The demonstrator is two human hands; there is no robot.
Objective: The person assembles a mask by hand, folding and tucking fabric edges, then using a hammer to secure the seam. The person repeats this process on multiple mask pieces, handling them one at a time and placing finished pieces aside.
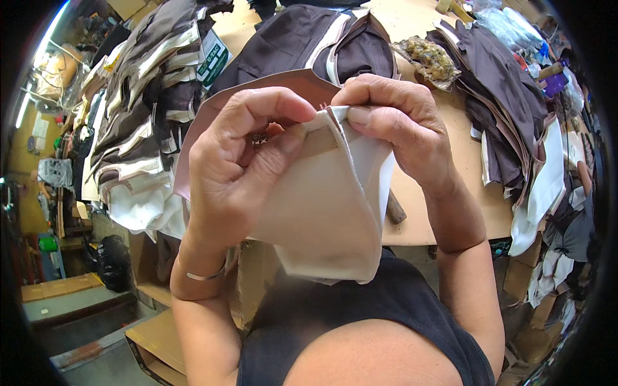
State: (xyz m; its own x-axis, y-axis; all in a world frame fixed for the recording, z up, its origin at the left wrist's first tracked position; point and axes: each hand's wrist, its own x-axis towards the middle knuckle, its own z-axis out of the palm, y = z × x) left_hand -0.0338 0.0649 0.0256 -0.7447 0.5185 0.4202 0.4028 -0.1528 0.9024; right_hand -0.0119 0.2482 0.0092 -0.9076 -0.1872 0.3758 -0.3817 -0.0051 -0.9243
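Note:
A cream-coloured sewn lining piece (322, 212) hangs between my hands, in front of my chest and over the table's near edge. My left hand (248, 161) pinches its top edge at the left, thumb against forefinger. On the other side my right hand (396, 125) pinches the same edge between thumb and fingers. A seam runs down from between the fingertips, and a tan woven strip (320, 143) lies beside it. Small reddish bits stick up at the top edge. Directly behind is a pinkish-brown flat piece (257, 83), partly hidden by my left hand.
Dark brown sewn pieces (273, 45) with cream linings lie at the table's far middle. Similar stacks fill the left (138, 90) and right (492, 96). A crusty yellowish lump (428, 61) and a dark stick end (395, 209) rest on the tan table (428, 222).

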